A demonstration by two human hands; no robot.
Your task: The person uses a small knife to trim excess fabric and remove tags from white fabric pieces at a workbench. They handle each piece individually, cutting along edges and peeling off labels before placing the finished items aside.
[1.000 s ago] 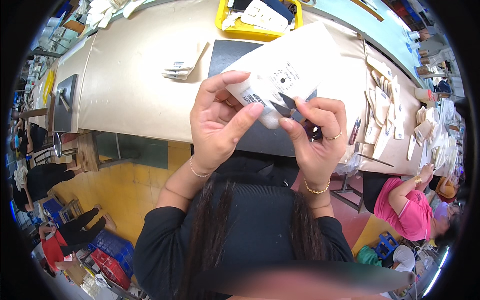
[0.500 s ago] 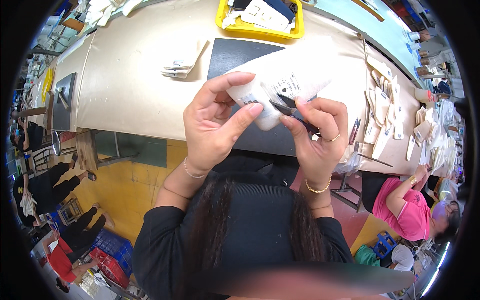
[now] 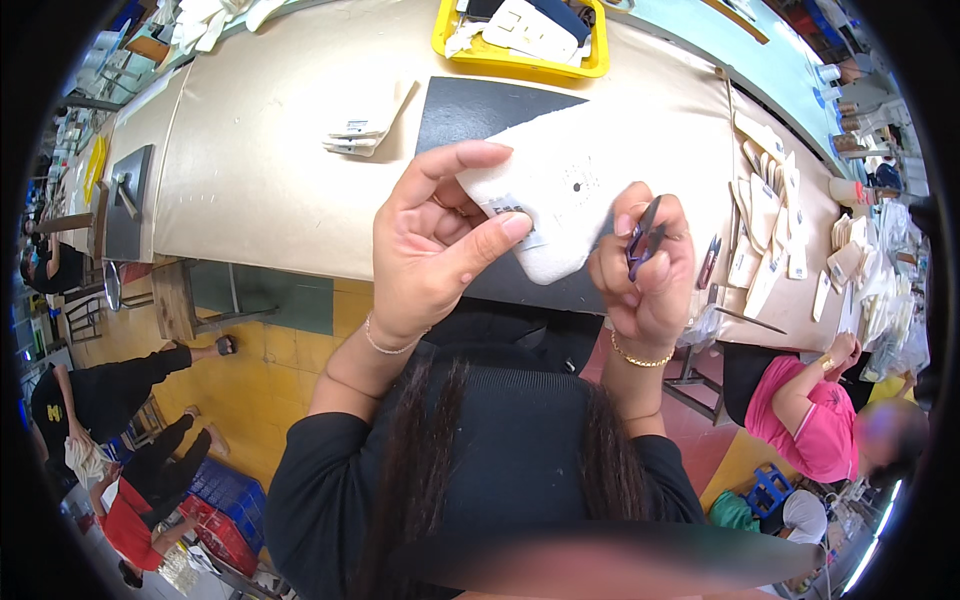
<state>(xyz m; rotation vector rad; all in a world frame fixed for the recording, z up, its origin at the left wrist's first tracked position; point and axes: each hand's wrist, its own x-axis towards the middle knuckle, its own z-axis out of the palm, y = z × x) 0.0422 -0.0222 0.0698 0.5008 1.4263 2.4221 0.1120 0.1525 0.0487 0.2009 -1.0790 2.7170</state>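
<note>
Between the thumb and fingers of my left hand (image 3: 425, 235) is a white fabric piece (image 3: 560, 215), pointed at the lower end, with a small printed label and a dark dot on its face. My right hand (image 3: 645, 275) is closed round a pair of thread snips (image 3: 640, 245), dark blades pointing up and away from the fabric. A narrow gap separates the right fingers from the piece's right edge. Under the fabric lies a black mat (image 3: 470, 112), partly hidden by it. Left of the mat rests a small stack of cream labelled pieces (image 3: 362, 130).
A yellow tray (image 3: 520, 68) with fabric pieces stands at the far side. On the right are heaped cream pieces (image 3: 768, 225), a dark red tool (image 3: 710, 262) and a pointed metal blade (image 3: 750, 320). A person in pink (image 3: 815, 415) sits at the right; others are at the left.
My right hand has drawn the snips back from the fabric, turning the blades upward. The white piece has tilted and dropped slightly in my left hand. People at the left have shifted.
</note>
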